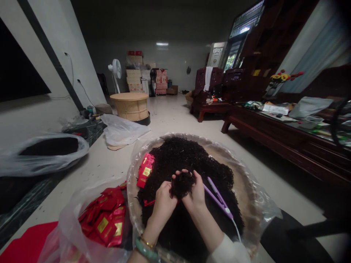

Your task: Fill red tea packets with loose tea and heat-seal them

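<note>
A wide round basket (245, 179), edged with clear plastic (270, 212), bears a heap of dark leaves (186, 151). Over it, the left hand (166, 197) and right hand (196, 193) cup a clump (182, 185) between them. It is probably light, dry and brittle, best scooped from beneath; roundish and tangled, it shows no clear long axis or direction.

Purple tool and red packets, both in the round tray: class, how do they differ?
The purple tool is long, its two arms spread in a V; the red packets are flat with gold labels. The tool has a pale cord; the packets have none. The tool lies nearer the right hand, the packets nearer the left hand. Both lie in the tray.
</note>
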### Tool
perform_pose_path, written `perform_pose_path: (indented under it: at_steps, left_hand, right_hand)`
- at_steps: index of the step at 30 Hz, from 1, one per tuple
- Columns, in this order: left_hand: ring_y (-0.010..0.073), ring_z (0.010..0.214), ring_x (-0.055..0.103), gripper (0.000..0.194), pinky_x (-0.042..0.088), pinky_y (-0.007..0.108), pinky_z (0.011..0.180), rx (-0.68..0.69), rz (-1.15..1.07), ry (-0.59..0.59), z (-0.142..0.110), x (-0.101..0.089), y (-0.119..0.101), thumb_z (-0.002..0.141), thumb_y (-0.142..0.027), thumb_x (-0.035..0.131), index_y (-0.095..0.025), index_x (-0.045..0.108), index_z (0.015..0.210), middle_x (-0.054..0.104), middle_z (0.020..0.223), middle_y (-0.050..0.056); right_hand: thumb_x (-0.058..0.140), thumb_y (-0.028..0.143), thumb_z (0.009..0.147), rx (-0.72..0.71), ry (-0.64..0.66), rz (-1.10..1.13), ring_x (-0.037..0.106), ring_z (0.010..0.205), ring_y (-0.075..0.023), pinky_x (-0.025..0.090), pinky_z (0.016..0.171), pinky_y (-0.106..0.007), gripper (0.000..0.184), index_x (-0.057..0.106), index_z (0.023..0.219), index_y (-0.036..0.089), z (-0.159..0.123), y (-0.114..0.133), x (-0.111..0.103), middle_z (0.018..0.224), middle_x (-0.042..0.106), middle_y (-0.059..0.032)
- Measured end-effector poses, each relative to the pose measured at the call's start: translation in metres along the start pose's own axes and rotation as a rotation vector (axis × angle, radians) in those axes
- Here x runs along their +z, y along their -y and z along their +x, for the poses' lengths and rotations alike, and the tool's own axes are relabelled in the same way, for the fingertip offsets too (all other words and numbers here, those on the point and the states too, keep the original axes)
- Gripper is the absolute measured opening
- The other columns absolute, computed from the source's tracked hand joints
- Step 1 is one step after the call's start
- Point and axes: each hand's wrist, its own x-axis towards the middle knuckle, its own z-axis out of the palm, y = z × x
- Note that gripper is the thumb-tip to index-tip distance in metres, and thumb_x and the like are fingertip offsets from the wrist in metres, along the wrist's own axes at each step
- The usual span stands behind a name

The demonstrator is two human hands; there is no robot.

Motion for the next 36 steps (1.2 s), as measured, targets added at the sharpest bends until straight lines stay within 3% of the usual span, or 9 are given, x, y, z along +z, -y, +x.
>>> perform_pose_path:
  at_steps: [7,12,16,23,26,28,30,33,36]
  left_hand:
    - [0.0027,0.048,0.049,0.051,0.043,0.017,0.050,-0.213,-0.395,-0.138,0.001,0.013,0.026,0.063,0.000,0.052,-0.018,0.059,0.110,0.062,0.100,0.005]
    - [0.0050,0.057,0.057,0.051,0.049,0.019,0.060,-0.239,-0.611,-0.202,0.002,0.025,0.037,0.065,-0.004,0.052,-0.019,0.055,0.114,0.060,0.099,0.004]
    - [0.0077,0.063,0.061,0.048,0.051,0.022,0.066,-0.211,-0.600,-0.253,0.004,0.029,0.039,0.067,-0.005,0.051,-0.019,0.054,0.114,0.060,0.098,0.005]
    - [0.0166,0.091,0.062,0.051,0.052,0.030,0.081,-0.078,-0.427,-0.365,0.004,0.025,0.034,0.070,-0.005,0.052,-0.020,0.053,0.118,0.058,0.104,0.007]
    - [0.0178,0.093,0.061,0.052,0.053,0.032,0.081,-0.012,-0.321,-0.387,0.001,0.024,0.030,0.072,-0.004,0.047,-0.021,0.051,0.121,0.056,0.103,0.007]
    - [0.0188,0.096,0.060,0.051,0.053,0.034,0.082,0.053,-0.257,-0.388,-0.001,0.024,0.026,0.075,-0.004,0.044,-0.021,0.051,0.122,0.055,0.106,0.008]
    - [0.0191,0.096,0.060,0.048,0.053,0.035,0.082,0.116,-0.209,-0.385,-0.002,0.023,0.021,0.078,-0.005,0.042,-0.022,0.050,0.122,0.054,0.111,0.009]
    - [0.0201,0.097,0.059,0.049,0.053,0.036,0.081,0.190,-0.152,-0.349,-0.005,0.023,0.016,0.079,-0.005,0.041,-0.022,0.049,0.124,0.053,0.114,0.010]
    - [0.0213,0.097,0.060,0.055,0.052,0.037,0.082,0.200,-0.131,-0.292,-0.004,0.024,0.015,0.074,-0.002,0.042,-0.022,0.050,0.124,0.053,0.114,0.010]
  right_hand:
    - [0.059,0.043,0.075,-0.158,0.011,-0.119,0.070,0.076,-0.0207,0.055,0.079,-0.038,0.023,0.063,0.075,0.020,0.012,-0.015,-0.011,0.071,0.072,0.0011]
    - [0.059,0.047,0.074,-0.323,-0.033,-0.366,0.067,0.075,-0.0207,0.052,0.081,-0.036,0.030,0.067,0.074,0.018,0.015,-0.021,-0.015,0.070,0.071,-0.0003]
    - [0.057,0.047,0.078,-0.453,0.031,-0.746,0.065,0.086,-0.0214,0.048,0.086,-0.034,0.032,0.071,0.077,0.018,0.016,-0.022,-0.019,0.082,0.073,-0.0037]
    - [0.064,0.036,0.074,-0.447,0.243,-1.061,0.063,0.100,-0.0243,0.047,0.094,-0.039,0.025,0.073,0.093,0.023,0.021,-0.019,-0.036,0.102,0.072,-0.0055]
    - [0.061,0.031,0.074,-0.372,0.256,-1.172,0.067,0.081,-0.0205,0.056,0.068,-0.033,0.029,0.070,0.101,0.023,0.023,-0.010,-0.040,0.103,0.071,-0.0049]
    - [0.058,0.028,0.073,-0.285,0.244,-1.220,0.063,0.059,-0.0142,0.050,0.046,-0.025,0.037,0.067,0.108,0.023,0.024,-0.004,-0.041,0.106,0.069,-0.0045]
    - [0.056,0.023,0.071,-0.257,0.231,-1.281,0.059,0.051,-0.0115,0.046,0.039,-0.023,0.043,0.064,0.113,0.023,0.026,0.000,-0.042,0.108,0.068,-0.0043]
    - [0.054,0.011,0.064,-0.417,0.215,-1.424,0.066,0.074,-0.0184,0.056,0.062,-0.031,0.046,0.066,0.107,0.021,0.028,0.001,-0.043,0.103,0.069,-0.0047]
    - [0.055,0.003,0.058,-0.589,0.196,-1.524,0.064,0.090,-0.0222,0.051,0.084,-0.036,0.047,0.069,0.099,0.021,0.029,0.001,-0.042,0.094,0.069,-0.0050]
